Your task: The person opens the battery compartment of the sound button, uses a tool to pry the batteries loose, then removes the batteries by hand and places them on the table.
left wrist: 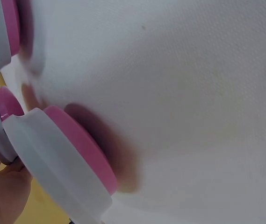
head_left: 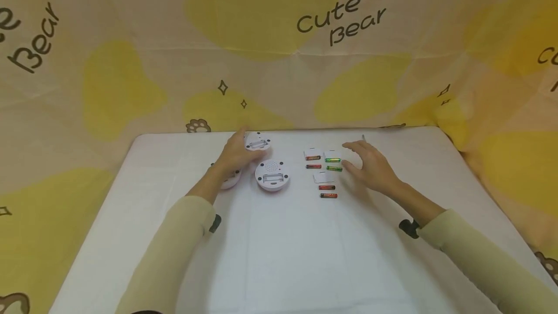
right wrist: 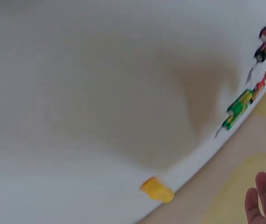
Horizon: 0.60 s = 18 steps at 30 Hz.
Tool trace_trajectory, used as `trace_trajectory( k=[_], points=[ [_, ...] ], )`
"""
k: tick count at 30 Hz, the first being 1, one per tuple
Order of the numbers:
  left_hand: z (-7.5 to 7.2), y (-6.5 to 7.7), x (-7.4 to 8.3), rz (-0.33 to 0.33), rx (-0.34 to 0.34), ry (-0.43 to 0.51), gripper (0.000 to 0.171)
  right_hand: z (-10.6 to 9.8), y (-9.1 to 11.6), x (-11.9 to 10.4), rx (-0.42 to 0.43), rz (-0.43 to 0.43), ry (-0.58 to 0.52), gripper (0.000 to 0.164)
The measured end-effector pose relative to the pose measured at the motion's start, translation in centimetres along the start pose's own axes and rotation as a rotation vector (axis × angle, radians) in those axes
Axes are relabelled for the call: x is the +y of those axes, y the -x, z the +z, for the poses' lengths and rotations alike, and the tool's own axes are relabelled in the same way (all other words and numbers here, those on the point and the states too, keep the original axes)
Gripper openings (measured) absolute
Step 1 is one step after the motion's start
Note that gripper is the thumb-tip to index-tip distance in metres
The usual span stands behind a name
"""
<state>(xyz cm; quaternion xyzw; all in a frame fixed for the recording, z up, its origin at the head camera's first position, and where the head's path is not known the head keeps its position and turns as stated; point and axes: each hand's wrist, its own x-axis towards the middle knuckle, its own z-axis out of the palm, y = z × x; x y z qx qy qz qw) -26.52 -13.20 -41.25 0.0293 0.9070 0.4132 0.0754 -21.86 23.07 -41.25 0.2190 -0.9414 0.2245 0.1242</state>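
My left hand (head_left: 237, 153) holds the farthest round device (head_left: 258, 142) at its side, thumb across the near edge. The device's white underside, with a bare battery slot, faces up; its pink part (left wrist: 7, 101) shows in the left wrist view. A second such device (head_left: 272, 176) lies nearer, slot up. A third (head_left: 231, 180) is partly hidden under my left wrist. My right hand (head_left: 370, 164) hovers over the table, fingers spread, holding nothing. Just left of it lie green batteries (head_left: 334, 168) and red-and-black batteries (head_left: 327, 187).
Small white covers (head_left: 323, 177) lie among the batteries. A short yellow object (right wrist: 158, 189) lies by the table's far edge beyond my right hand. A patterned cloth (head_left: 270, 71) hangs behind the white table (head_left: 279, 256).
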Motion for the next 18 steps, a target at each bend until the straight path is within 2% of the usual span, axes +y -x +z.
trace_trajectory(
  k=[6, 13, 18],
  points=[
    [0.0, -0.1, -0.4, -0.01, -0.04, -0.029, 0.1, -0.5, -0.7, 1.6, 0.0, 0.063, 0.073, 0.052],
    [-0.2, -0.2, -0.5, -0.03, -0.098, 0.003, 0.1, -1.0, -1.0, 3.1, 0.032, 0.052, 0.141, 0.053],
    [-0.7, 0.0, -0.4, -0.019, -0.133, -0.031, 0.099, -2.3, -1.8, 3.8, 0.049, 0.071, 0.23, 0.056]
  ],
)
